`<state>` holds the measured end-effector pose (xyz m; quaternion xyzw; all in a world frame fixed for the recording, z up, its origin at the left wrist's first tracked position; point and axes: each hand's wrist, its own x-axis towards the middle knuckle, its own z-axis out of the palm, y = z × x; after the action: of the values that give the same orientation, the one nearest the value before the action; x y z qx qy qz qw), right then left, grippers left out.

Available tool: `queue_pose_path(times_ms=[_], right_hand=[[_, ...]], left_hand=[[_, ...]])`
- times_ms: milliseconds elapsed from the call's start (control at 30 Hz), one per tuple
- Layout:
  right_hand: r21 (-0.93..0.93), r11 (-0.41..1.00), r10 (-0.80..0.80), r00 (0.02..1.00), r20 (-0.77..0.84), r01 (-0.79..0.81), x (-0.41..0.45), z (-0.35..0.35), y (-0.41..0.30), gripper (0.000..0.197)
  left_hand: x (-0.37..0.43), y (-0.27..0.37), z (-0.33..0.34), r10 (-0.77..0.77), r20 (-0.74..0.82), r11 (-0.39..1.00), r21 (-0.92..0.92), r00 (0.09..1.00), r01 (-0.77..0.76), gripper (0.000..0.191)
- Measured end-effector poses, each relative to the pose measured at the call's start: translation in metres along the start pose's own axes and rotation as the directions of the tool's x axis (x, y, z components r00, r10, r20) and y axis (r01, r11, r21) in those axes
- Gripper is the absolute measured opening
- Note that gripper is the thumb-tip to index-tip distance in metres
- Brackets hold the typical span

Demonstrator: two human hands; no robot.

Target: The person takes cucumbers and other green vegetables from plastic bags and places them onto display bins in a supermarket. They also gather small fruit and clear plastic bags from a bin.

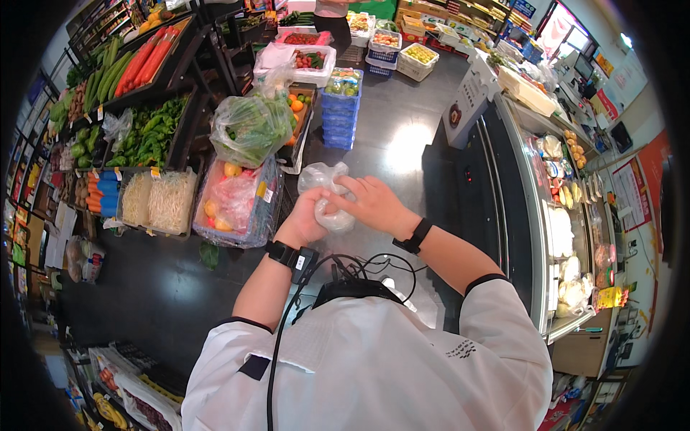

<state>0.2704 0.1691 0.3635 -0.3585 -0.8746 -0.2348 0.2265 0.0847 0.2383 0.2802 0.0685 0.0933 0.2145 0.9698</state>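
Note:
A bunched clear plastic bag (335, 215) is between my two hands, in front of my chest. My left hand (308, 215) grips it from the left side. From the right, my right hand (372, 202) reaches over with its fingers on the upper part of the bag; how firmly they pinch it is hard to see. What the bag holds, if anything, cannot be made out. Just beyond my left hand stands a blue crate (256, 218) with yellow fruit and pink plastic in it. On top of that rests a large clear bag of leafy greens (250, 129).
Vegetable shelves with green peppers (153, 132) and bean sprouts (170, 202) line the left. A stack of blue baskets (339, 118) stands ahead. To the right runs a refrigerated display case (517, 215). A person (332, 27) stands at the back. Cables (372, 264) hang at my waist.

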Motion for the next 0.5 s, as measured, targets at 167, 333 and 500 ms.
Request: queue_pose_path(times_ms=[167, 333, 500], right_hand=[[-0.123, 0.992, -0.027, 0.999, -0.027, 0.023, 0.007, -0.004, 0.008, 0.053], [-0.204, 0.978, -0.068, 0.994, -0.082, 0.050, 0.011, 0.004, 0.019, 0.051], [-0.117, 0.992, 0.056, 0.995, 0.078, -0.047, 0.015, 0.016, 0.025, 0.032]], left_hand=[[0.013, 0.002, 0.014, -0.127, -0.066, 0.966, 0.219, 0.990, 0.139, 0.020], [0.012, 0.015, 0.024, -0.052, -0.131, 0.840, 0.530, 0.990, 0.115, 0.024], [0.006, 0.029, 0.033, 0.098, -0.181, 0.748, 0.662, 0.979, 0.047, 0.036]])
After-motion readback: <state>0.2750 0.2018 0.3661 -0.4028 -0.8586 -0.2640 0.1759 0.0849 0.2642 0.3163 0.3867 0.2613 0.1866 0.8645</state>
